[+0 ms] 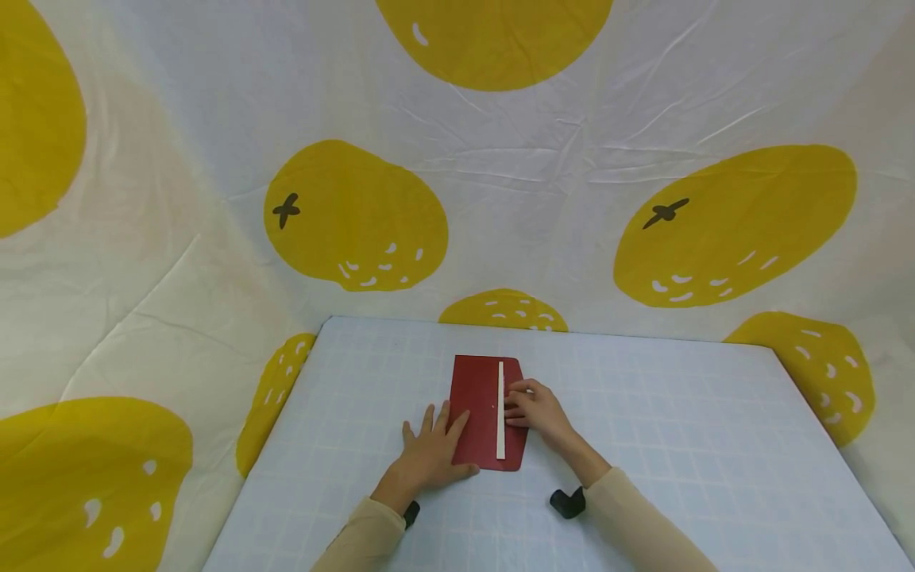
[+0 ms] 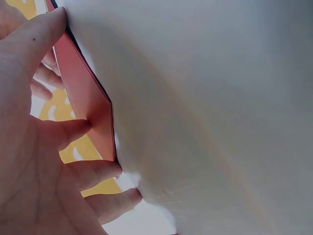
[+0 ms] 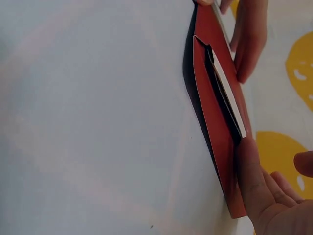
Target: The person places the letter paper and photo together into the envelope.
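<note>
A red paper (image 1: 475, 413) lies on a pale blue grid mat (image 1: 679, 445), its right part folded over so that a narrow white strip (image 1: 500, 409) shows. My left hand (image 1: 429, 457) lies flat, fingers spread, with the fingertips on the paper's left half. The left wrist view shows those fingers (image 2: 73, 129) touching the red paper (image 2: 85, 98). My right hand (image 1: 536, 409) has bent fingers on the folded flap beside the strip. In the right wrist view its thumb (image 3: 254, 181) presses along the red paper (image 3: 215, 127), whose edge stands slightly off the mat.
A white cloth printed with big yellow fruit (image 1: 357, 214) hangs behind and beside the mat. Black wrist straps (image 1: 568, 502) sit on both forearms. The mat's far edge (image 1: 543, 332) and left edge meet the cloth.
</note>
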The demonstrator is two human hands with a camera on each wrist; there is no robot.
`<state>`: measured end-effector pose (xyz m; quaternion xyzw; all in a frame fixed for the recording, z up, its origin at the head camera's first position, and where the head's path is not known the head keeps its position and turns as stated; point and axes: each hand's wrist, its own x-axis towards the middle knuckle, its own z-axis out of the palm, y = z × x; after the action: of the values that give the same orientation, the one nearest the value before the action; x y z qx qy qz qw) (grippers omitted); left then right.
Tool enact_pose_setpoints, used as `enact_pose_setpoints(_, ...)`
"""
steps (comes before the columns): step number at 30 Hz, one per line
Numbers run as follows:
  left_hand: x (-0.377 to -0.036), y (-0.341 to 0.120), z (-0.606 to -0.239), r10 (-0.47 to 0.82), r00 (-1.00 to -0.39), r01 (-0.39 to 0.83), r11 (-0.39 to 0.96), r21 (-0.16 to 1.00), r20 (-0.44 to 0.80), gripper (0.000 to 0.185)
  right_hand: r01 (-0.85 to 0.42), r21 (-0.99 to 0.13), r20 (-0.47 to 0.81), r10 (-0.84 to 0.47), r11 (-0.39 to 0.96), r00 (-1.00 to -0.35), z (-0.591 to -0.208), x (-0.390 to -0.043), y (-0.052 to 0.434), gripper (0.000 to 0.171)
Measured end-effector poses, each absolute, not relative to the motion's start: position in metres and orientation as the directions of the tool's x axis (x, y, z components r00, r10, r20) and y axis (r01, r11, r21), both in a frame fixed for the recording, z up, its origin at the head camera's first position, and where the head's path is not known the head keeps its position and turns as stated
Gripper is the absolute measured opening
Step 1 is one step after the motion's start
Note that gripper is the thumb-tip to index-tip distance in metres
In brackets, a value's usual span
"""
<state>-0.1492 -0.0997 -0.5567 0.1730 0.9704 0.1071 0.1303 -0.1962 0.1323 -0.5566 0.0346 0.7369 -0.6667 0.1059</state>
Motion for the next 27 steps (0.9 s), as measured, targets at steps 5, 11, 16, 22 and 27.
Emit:
enact_pose_setpoints(5,-0.149,-0.099,-0.556,0.364,-0.906,0.308,0.917,0.255,-0.216,0.097,0.202,-0.971,-0.214,-0.083,0.129,-0.973,-0.553,-0.196,0.13,0.029)
enact_pose_setpoints(11,-0.148,-0.099,-0.554,0.362,-0.908,0.304,0.916,0.263,-0.211,0.098,0.221,-0.965,-0.233,-0.076,0.144,-0.969,-0.554,-0.197,0.13,0.029)
enact_pose_setpoints(16,-0.148,-0.098,-0.553,0.361,-0.909,0.303,0.915,0.268,-0.206,0.098,0.228,-0.964,-0.24,-0.081,0.138,-0.967,-0.555,-0.199,0.132,0.029)
enact_pose_setpoints(22,-0.147,-0.1,-0.555,0.383,-0.904,0.325,0.904,0.278,-0.19,0.097,0.189,-0.971,-0.202,-0.08,0.146,-0.976,-0.556,-0.191,0.136,0.028)
enact_pose_setpoints(27,-0.143,-0.107,-0.552,0.404,-0.904,0.35,0.887,0.303,-0.14,0.094,0.144,-0.981,-0.156,-0.086,0.13,-0.984,-0.552,-0.175,0.145,0.027)
